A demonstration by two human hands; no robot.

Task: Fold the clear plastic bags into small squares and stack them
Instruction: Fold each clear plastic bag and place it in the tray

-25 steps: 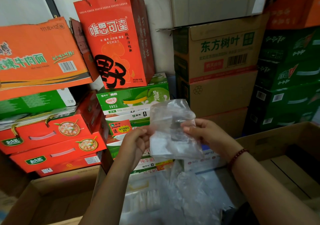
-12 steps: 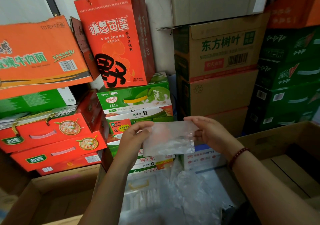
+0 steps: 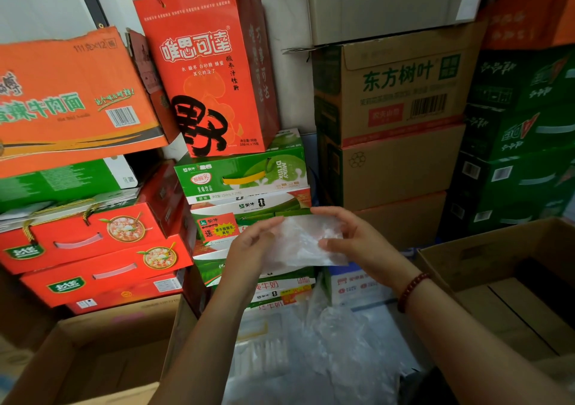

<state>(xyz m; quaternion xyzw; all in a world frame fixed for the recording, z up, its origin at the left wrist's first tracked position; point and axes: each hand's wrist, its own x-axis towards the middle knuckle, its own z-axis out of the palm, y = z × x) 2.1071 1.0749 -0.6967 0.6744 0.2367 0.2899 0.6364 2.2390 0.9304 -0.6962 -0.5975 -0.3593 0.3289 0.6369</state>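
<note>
Head view shows me mid-fold: my left hand [image 3: 249,242] and right hand [image 3: 351,239] each pinch a side of one clear bag [image 3: 303,242], held up flat in front of the green milk cartons [image 3: 245,177]. It looks folded to a wide strip, so next I judge it needs halving sideways into a square. Below the bag lies a heap of loose bags [image 3: 326,342]. Right of the heap, a cardboard box [image 3: 497,249] stands open; I can't tell its contents
</note>
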